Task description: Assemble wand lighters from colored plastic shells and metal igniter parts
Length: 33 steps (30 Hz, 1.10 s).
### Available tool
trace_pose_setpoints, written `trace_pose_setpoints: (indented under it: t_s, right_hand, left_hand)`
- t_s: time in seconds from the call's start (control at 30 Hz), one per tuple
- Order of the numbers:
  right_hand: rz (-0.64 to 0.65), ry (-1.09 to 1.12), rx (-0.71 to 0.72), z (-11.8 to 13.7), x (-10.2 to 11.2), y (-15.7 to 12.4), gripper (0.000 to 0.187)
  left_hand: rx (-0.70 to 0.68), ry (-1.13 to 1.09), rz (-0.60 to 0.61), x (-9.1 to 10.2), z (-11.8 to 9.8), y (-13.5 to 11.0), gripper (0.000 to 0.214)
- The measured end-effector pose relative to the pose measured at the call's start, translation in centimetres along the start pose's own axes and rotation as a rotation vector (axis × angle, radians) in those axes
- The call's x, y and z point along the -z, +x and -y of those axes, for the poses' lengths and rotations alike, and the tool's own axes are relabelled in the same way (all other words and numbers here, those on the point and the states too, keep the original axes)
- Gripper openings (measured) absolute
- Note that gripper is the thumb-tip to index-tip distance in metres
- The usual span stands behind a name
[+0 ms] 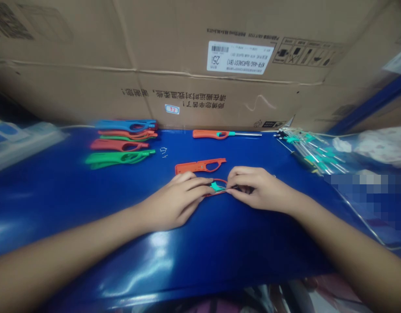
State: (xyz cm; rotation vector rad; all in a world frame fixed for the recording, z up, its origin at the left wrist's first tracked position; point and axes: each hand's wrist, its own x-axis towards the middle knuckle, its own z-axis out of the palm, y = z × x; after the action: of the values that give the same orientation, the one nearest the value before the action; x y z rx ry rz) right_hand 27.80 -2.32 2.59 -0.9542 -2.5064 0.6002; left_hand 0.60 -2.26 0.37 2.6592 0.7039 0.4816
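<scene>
My left hand (184, 198) is closed over an orange lighter casing half (222, 181), covering most of its handle. A teal trigger piece (216, 187) shows in the casing beside my left fingertips. At the casing's front end, my right hand (255, 187) pinches the lighter with thumb and fingers; the exact part between the fingertips is hidden. Just beyond my left hand lies another orange casing half (200, 166), inner side up. Farther back rests an orange long-nosed lighter (210, 134) with a teal trigger and a silver tube.
Blue (125, 126), red (118, 144) and green casing halves (118, 158) lie in piles at the left, near small wire pieces (163, 151). Silver tubes with teal triggers (313, 148) are heaped at the right. A cardboard box (174, 48) walls off the back of the blue table (122, 256).
</scene>
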Motion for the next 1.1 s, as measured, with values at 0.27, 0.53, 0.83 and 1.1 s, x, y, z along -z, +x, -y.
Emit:
trace_pose_setpoints:
  t_s: [0.27,0.53,0.83,1.1]
  right_hand:
    - [0.001,0.019,-0.002,-0.01,0.05,0.04,0.011]
    - [-0.019,-0.026,-0.006,-0.67,-0.44,0.21,0.008]
    - [0.006,-0.059,0.028,-0.85,-0.47,0.17,0.012]
    - [0.021,-0.06,0.026,-0.67,-0.44,0.09,0.016]
  left_hand:
    - [0.002,0.001,0.01,-0.1,0.25,-0.08,0.04]
    - [0.001,-0.045,-0.019,-0.04,0.17,-0.06,0.037]
    - [-0.014,-0.042,-0.037,-0.11,0.22,-0.08,0.038]
    - [-0.003,-0.084,-0.067,-0.04,0.01,-0.01,0.031]
